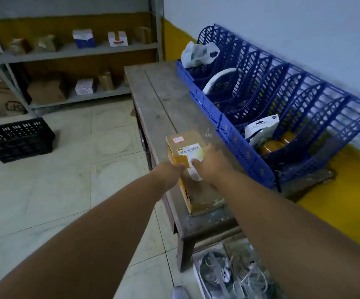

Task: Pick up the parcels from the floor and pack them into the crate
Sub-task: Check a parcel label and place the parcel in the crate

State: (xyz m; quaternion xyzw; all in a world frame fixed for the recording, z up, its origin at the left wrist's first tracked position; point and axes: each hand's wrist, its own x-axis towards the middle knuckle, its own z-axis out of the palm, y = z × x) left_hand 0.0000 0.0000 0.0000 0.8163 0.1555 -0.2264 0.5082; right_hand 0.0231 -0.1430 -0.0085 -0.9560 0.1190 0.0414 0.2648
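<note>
A tall brown cardboard parcel with a white barcode label and yellow tape stands upright on the wooden bench. Both hands grip it near the top. My left hand holds its left side and my right hand holds its right side over the label. A black slatted crate sits on the tiled floor far to the left, well away from the parcel. I cannot see into the crate.
Blue plastic divider racks line the wall side of the bench, holding a white bag and packets. A grey metal shelf with small boxes stands at the back. Cables and clutter lie under the bench's near end.
</note>
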